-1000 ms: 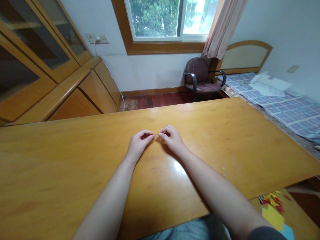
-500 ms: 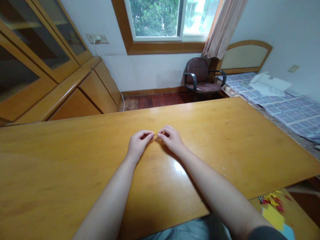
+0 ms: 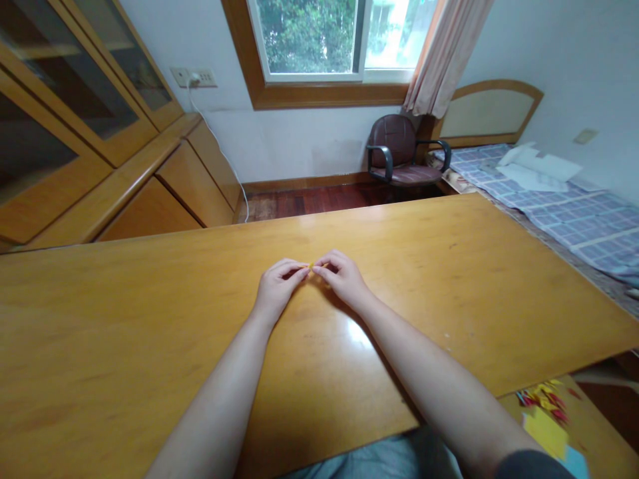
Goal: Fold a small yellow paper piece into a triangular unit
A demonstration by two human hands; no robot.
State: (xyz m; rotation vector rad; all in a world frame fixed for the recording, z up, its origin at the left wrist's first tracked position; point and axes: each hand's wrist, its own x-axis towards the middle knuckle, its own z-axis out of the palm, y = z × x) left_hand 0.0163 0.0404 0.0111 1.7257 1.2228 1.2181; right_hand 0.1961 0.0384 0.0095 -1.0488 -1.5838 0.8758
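Note:
A tiny yellow piece point(image 3: 311, 266), which looks like folded paper, is pinched between both hands just above the tabletop point(image 3: 150, 319). My left hand point(image 3: 277, 285) grips its left end between thumb and fingertips. From the other side, my right hand point(image 3: 343, 278) holds the right end in the same kind of pinch. The fingertips of the two hands nearly meet, so most of the piece is hidden and its exact shape cannot be made out.
On a lower surface at the bottom right lie small red and yellow folded pieces point(image 3: 546, 402), with yellow sheets point(image 3: 546, 432) and a light blue sheet point(image 3: 574, 462). Beyond the table stand an armchair point(image 3: 394, 150), a bed point(image 3: 579, 199) and a wooden cabinet point(image 3: 144, 193).
My left fingertips have shifted slightly right, closer to my right hand, and less of the yellow piece shows between them. My right hand stays almost still.

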